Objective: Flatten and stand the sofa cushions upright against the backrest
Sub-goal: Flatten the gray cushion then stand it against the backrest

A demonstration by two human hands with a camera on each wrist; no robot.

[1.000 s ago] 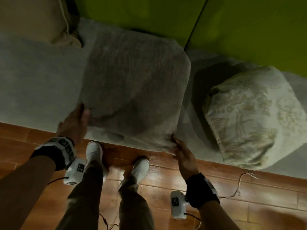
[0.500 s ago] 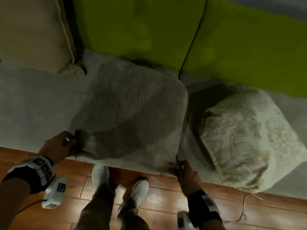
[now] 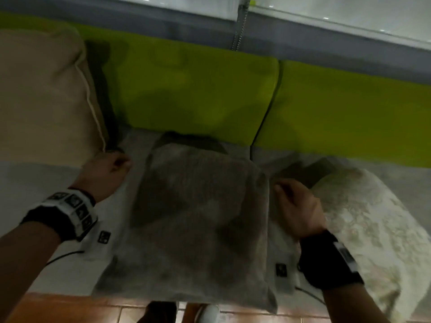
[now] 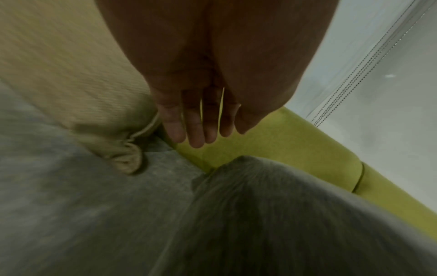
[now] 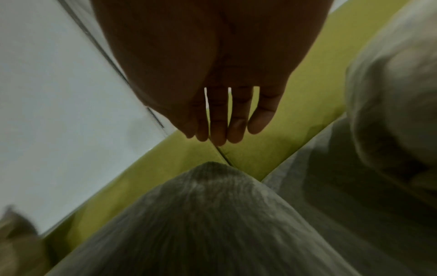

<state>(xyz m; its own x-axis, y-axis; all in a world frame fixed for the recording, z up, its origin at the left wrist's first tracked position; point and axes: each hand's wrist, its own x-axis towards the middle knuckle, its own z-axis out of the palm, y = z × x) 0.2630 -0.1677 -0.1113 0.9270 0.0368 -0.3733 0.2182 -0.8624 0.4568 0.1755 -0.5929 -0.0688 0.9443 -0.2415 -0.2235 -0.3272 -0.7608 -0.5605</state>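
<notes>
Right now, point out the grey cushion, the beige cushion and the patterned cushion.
grey cushion (image 3: 193, 217): head view, middle of its top face.
beige cushion (image 3: 42, 94): head view, middle of its front face.
patterned cushion (image 3: 363, 229): head view, centre of its floral cover.

no readable text, labels or numbers show on anything in these views.
</notes>
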